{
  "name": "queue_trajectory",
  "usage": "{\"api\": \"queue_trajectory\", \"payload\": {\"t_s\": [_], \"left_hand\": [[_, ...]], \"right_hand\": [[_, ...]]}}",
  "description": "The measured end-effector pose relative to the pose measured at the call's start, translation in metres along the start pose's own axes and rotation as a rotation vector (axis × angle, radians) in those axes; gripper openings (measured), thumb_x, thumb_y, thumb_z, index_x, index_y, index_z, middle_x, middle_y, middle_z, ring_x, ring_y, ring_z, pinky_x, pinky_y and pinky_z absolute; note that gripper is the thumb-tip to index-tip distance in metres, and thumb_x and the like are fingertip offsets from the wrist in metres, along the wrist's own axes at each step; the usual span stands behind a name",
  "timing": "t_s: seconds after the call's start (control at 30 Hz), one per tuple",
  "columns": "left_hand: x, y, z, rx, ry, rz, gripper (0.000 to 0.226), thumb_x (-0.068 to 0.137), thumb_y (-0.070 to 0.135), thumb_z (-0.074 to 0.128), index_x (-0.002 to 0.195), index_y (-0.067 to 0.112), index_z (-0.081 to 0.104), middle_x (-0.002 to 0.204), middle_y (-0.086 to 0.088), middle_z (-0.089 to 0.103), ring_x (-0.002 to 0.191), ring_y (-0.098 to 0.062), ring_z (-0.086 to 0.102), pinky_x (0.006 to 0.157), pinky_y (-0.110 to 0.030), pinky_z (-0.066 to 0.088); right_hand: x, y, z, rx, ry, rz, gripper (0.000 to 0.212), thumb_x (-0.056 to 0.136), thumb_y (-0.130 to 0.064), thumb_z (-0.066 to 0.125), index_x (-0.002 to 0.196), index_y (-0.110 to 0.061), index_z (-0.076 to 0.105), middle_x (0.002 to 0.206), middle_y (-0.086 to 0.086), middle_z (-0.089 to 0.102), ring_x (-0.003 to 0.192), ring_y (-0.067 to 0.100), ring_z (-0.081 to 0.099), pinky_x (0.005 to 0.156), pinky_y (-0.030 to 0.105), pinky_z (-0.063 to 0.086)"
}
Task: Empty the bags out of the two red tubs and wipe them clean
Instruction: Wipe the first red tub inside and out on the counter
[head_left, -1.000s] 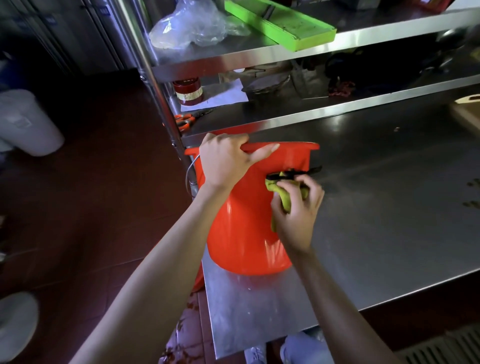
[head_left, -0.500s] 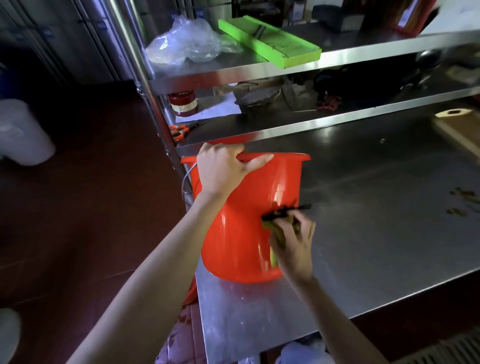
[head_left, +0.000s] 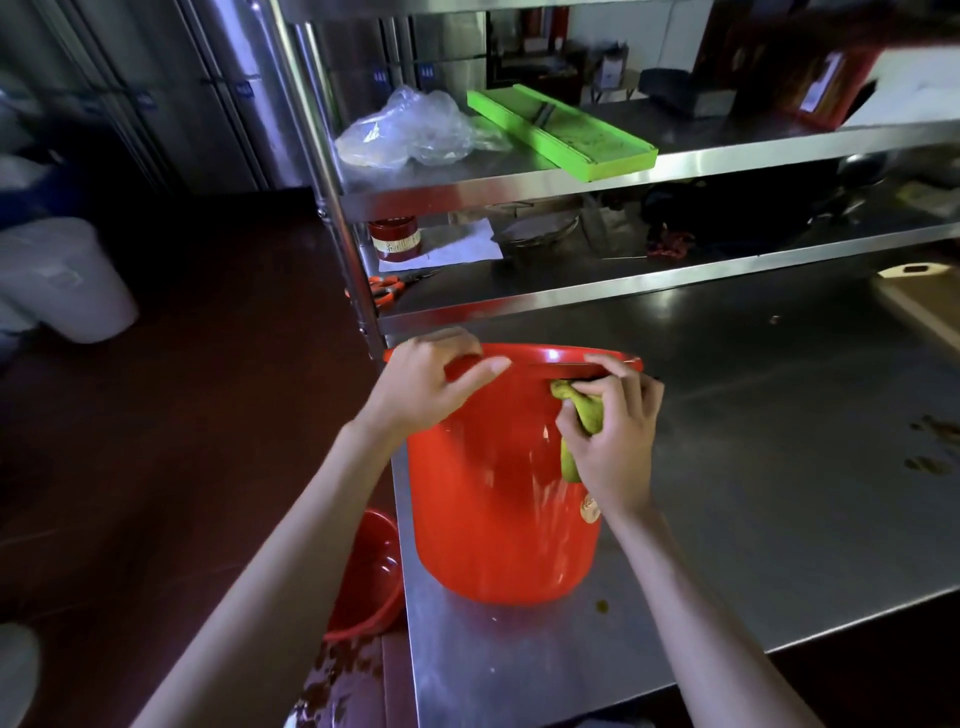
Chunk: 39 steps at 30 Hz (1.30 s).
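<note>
A red tub (head_left: 488, 519) stands upright near the left end of the steel table (head_left: 753, 519). My left hand (head_left: 426, 384) grips its near-left rim, thumb along the outside. My right hand (head_left: 613, 441) presses a yellow-green cloth (head_left: 584, 410) against the tub's outer wall just under the rim on the right. A second red tub (head_left: 369, 577) sits lower down, left of the table edge, partly hidden behind my left forearm. A clear plastic bag (head_left: 410, 130) lies on the upper shelf.
Steel shelves rise behind the tub, holding a green slicer board (head_left: 566, 132), a red jar (head_left: 395, 239), orange scissors (head_left: 384, 288) and dark items. A white bin (head_left: 62, 280) stands on the floor at left. Brown stains (head_left: 930, 441) mark the table's right side.
My right hand with the cloth has slid from the lower part of the tub's side up to just under the rim. The left hand keeps its grip on the rim.
</note>
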<state>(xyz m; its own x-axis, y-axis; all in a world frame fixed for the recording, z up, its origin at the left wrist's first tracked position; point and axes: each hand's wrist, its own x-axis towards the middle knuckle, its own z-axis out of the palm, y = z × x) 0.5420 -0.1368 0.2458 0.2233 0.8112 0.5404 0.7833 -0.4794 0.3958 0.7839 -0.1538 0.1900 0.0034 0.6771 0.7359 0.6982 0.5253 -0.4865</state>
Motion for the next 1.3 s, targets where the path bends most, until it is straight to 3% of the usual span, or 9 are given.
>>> {"api": "queue_trajectory", "payload": {"t_s": [0.13, 0.27, 0.4, 0.57, 0.67, 0.87, 1.03, 1.13, 1.3], "left_hand": [[-0.003, -0.016, -0.006, -0.151, -0.054, -0.261, 0.052, 0.091, 0.078, 0.052, 0.09, 0.033, 0.078, 0.076, 0.004, 0.073, 0.074, -0.014, 0.068, 0.071, -0.039, 0.054], [-0.002, -0.001, 0.016, -0.038, 0.047, -0.211, 0.073, 0.09, 0.084, 0.049, 0.084, 0.017, 0.078, 0.068, 0.002, 0.07, 0.068, -0.018, 0.066, 0.069, -0.037, 0.051], [0.007, 0.013, 0.029, 0.053, 0.053, -0.245, 0.089, 0.086, 0.091, 0.041, 0.076, 0.01, 0.073, 0.052, -0.004, 0.056, 0.054, -0.023, 0.055, 0.06, -0.036, 0.042], [0.018, 0.017, 0.032, 0.071, 0.113, -0.262, 0.085, 0.087, 0.086, 0.048, 0.054, 0.007, 0.053, 0.046, -0.005, 0.047, 0.045, -0.024, 0.046, 0.051, -0.036, 0.037], [0.018, 0.021, 0.032, 0.101, 0.12, -0.239, 0.078, 0.088, 0.08, 0.053, 0.049, 0.015, 0.032, 0.043, -0.001, 0.035, 0.042, -0.021, 0.035, 0.05, -0.03, 0.026], [0.022, 0.01, 0.037, 0.155, 0.11, -0.249, 0.085, 0.088, 0.086, 0.043, 0.052, 0.009, 0.05, 0.045, -0.004, 0.047, 0.045, -0.023, 0.049, 0.05, -0.036, 0.037], [0.038, -0.007, 0.037, 0.121, 0.071, -0.372, 0.083, 0.084, 0.089, 0.046, 0.051, 0.013, 0.036, 0.046, -0.004, 0.039, 0.049, -0.03, 0.049, 0.054, -0.035, 0.036], [0.045, -0.012, 0.034, 0.113, 0.035, -0.4, 0.077, 0.087, 0.083, 0.053, 0.052, 0.02, 0.026, 0.046, 0.005, 0.03, 0.044, -0.02, 0.036, 0.051, -0.032, 0.03], [0.049, 0.002, 0.041, 0.087, 0.06, -0.345, 0.077, 0.089, 0.077, 0.058, 0.048, 0.022, 0.024, 0.042, 0.007, 0.027, 0.04, -0.015, 0.032, 0.051, -0.029, 0.028]], "right_hand": [[0.005, 0.008, 0.001, 0.09, 0.037, 0.108, 0.014, 0.081, -0.004, 0.075, 0.091, -0.008, 0.066, 0.135, 0.009, 0.049, 0.113, 0.03, 0.051, 0.104, 0.031, 0.04], [-0.002, -0.008, 0.006, 0.049, 0.055, 0.097, 0.012, 0.079, -0.009, 0.078, 0.09, -0.011, 0.072, 0.123, 0.014, 0.049, 0.112, 0.032, 0.05, 0.1, 0.032, 0.044], [-0.048, -0.012, 0.012, -0.027, -0.011, 0.14, 0.012, 0.081, -0.021, 0.072, 0.093, -0.02, 0.074, 0.123, 0.007, 0.049, 0.111, 0.032, 0.048, 0.104, 0.025, 0.035], [-0.132, 0.0, 0.003, -0.031, -0.139, 0.117, 0.025, 0.08, -0.025, 0.067, 0.101, -0.037, 0.065, 0.121, 0.006, 0.049, 0.107, 0.032, 0.052, 0.104, 0.027, 0.036], [-0.096, 0.003, 0.005, -0.053, -0.154, 0.108, 0.02, 0.082, -0.032, 0.064, 0.101, -0.029, 0.068, 0.126, 0.004, 0.043, 0.117, 0.034, 0.047, 0.104, 0.044, 0.041], [0.014, -0.008, 0.022, -0.075, 0.02, 0.087, 0.016, 0.085, -0.019, 0.074, 0.1, -0.015, 0.069, 0.123, 0.01, 0.049, 0.113, 0.03, 0.048, 0.102, 0.036, 0.041], [-0.071, 0.002, 0.022, -0.082, -0.056, 0.038, 0.023, 0.078, -0.014, 0.072, 0.098, -0.026, 0.069, 0.124, 0.001, 0.048, 0.108, 0.033, 0.052, 0.095, 0.048, 0.046], [-0.128, 0.007, 0.01, -0.119, -0.089, -0.113, 0.035, 0.078, -0.011, 0.067, 0.104, -0.033, 0.06, 0.127, -0.011, 0.041, 0.108, 0.028, 0.053, 0.086, 0.045, 0.045], [-0.118, 0.02, 0.016, -0.126, -0.166, -0.004, 0.03, 0.081, -0.014, 0.07, 0.103, -0.034, 0.067, 0.121, 0.011, 0.059, 0.114, 0.033, 0.057, 0.091, 0.051, 0.045]]}}
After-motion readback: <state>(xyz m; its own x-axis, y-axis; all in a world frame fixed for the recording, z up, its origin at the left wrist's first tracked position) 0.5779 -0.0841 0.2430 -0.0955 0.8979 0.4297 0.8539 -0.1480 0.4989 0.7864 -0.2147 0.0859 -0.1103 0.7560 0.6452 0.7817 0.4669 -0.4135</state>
